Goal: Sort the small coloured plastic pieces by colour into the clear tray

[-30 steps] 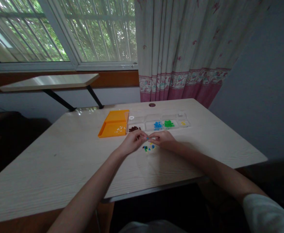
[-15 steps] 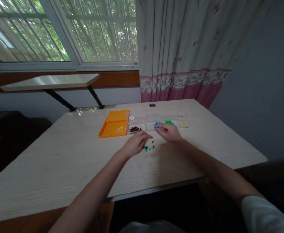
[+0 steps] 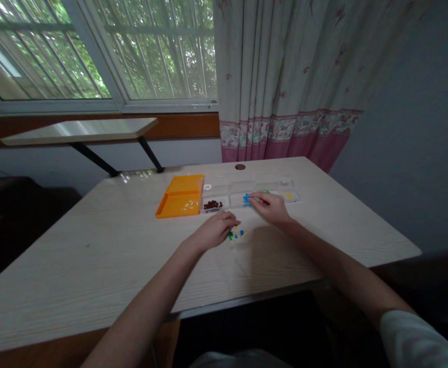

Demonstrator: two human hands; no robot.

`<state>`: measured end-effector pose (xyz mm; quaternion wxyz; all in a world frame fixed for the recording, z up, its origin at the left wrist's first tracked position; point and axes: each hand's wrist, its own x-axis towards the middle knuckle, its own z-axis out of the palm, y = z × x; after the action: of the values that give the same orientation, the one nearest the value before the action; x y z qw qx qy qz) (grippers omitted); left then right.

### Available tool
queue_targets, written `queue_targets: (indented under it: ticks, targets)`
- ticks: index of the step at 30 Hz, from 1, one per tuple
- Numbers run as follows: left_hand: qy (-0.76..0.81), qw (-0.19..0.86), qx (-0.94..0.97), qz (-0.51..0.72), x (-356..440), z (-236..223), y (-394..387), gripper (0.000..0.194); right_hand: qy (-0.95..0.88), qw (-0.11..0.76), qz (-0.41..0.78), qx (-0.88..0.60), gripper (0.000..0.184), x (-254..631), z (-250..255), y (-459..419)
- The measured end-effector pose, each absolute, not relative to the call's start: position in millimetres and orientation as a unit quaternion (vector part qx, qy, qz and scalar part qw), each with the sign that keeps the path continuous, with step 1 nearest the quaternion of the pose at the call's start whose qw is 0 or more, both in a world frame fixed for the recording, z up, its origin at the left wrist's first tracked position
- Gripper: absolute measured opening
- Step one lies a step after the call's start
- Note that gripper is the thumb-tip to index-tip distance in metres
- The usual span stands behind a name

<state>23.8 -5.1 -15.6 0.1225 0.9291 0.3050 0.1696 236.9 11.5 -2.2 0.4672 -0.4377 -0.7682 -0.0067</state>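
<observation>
My right hand (image 3: 272, 205) reaches over a clear plastic box (image 3: 224, 209), thumb and forefinger pinched at a pile of small blue pieces (image 3: 245, 199). Whether a piece sits between those fingertips is too small to make out. On the table nearer me, my left hand (image 3: 216, 228) rests with its fingers drawn together. Its fingertips are beside a little cluster of blue, green and yellow pieces (image 3: 236, 236) and cover part of it. What they pinch, if anything, is hidden.
Other compartments hold dark brown pieces (image 3: 212, 204), green pieces (image 3: 267, 192) partly behind my right hand, and yellow pieces (image 3: 288, 196). An orange open case (image 3: 178, 186) at left carries small white pieces (image 3: 190, 205). A raised shelf (image 3: 81, 129) stands at back left.
My right hand has shifted slightly right among the blue pieces and now covers most of the green ones. My left fingers have curled in, and the small brown piece by them is out of sight.
</observation>
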Motion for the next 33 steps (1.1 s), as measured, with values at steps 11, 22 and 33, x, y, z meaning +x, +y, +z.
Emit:
queue_targets:
  ticks: [11, 22, 33]
  targets:
    - [0.317, 0.118, 0.926, 0.169, 20, -16, -2, 0.026, -0.749, 0.401, 0.002, -0.527, 0.030, 246, -12, 27]
    - [0.328, 0.144, 0.917, 0.176, 22, -16, -1, 0.021, -0.766, 0.294, 0.026, -0.571, 0.029, 242, -12, 25]
    - [0.338, 0.194, 0.897, 0.210, 25, -16, -4, 0.021, -0.837, 0.256, 0.066, -0.480, 0.026, 230, -16, 14]
